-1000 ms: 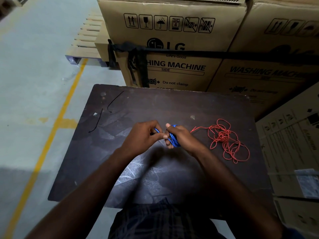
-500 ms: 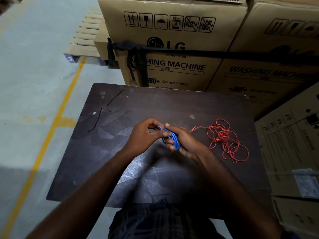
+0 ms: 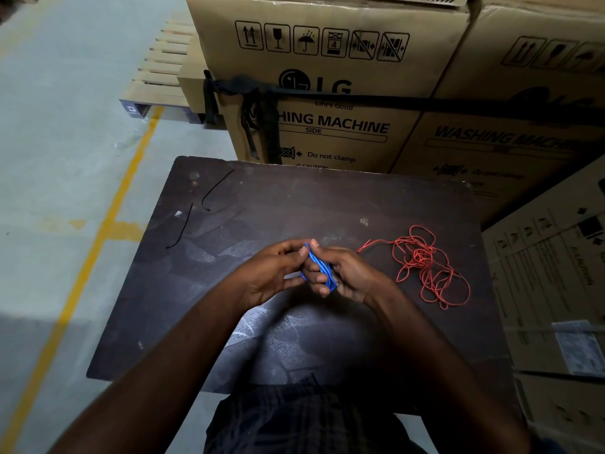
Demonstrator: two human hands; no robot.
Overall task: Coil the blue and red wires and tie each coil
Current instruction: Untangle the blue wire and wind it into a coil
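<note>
The blue wire [image 3: 319,268], a small coil, sits above the surface [image 3: 262,208], gripped by the right hand [image 3: 340,276]; the left hand [image 3: 271,273] pinches its loose end. Left of the red wire [image 3: 425,263]. Light and springy, so probably best held across all loops.

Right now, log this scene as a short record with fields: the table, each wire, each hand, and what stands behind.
table: dark board
blue wire: bunched in loops, held above the table; no tie visible
red wire: loose tangle lying on the table, right of the hands, untouched
left hand: fingertips pinch the blue wire's upper end
right hand: fingers curled round the blue loops
black strands: two thin pieces lying at the table's far left
cardboard boxes: stacked behind the table, printed WASHING MACHINE
</note>
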